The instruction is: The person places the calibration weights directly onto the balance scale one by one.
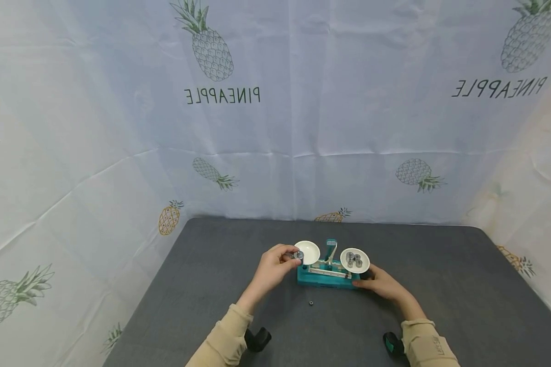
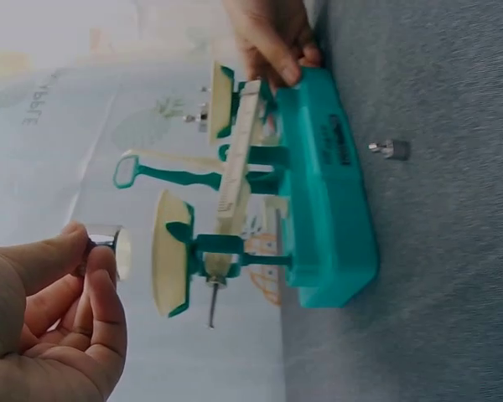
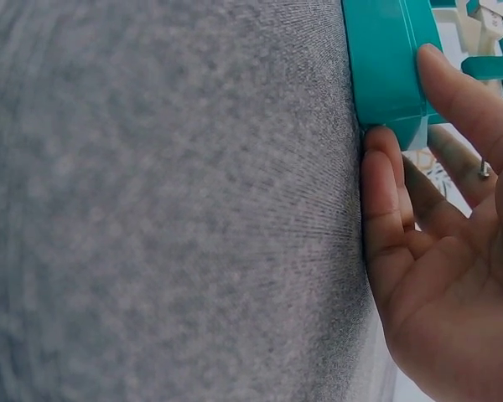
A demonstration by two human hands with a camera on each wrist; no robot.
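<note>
A green balance scale [image 1: 328, 279] with two cream pans stands on the grey table. My left hand [image 1: 275, 265] pinches a shiny metal weight [image 2: 109, 239] by its narrow knob between thumb and fingertips. It holds the weight beside the left pan [image 1: 308, 252], apart from it; that pan looks bare. Several metal weights [image 1: 354, 260] stand in the right pan [image 1: 345, 255]. My right hand [image 1: 383, 283] holds the right end of the scale's base [image 3: 394, 63], thumb on the upper edge and fingers against the end near the table.
One small metal weight [image 1: 310, 303] lies on the table [image 1: 239, 255] in front of the scale, between my forearms. A pale cloth [image 1: 275, 122] printed with pineapples hangs behind the table and at its sides.
</note>
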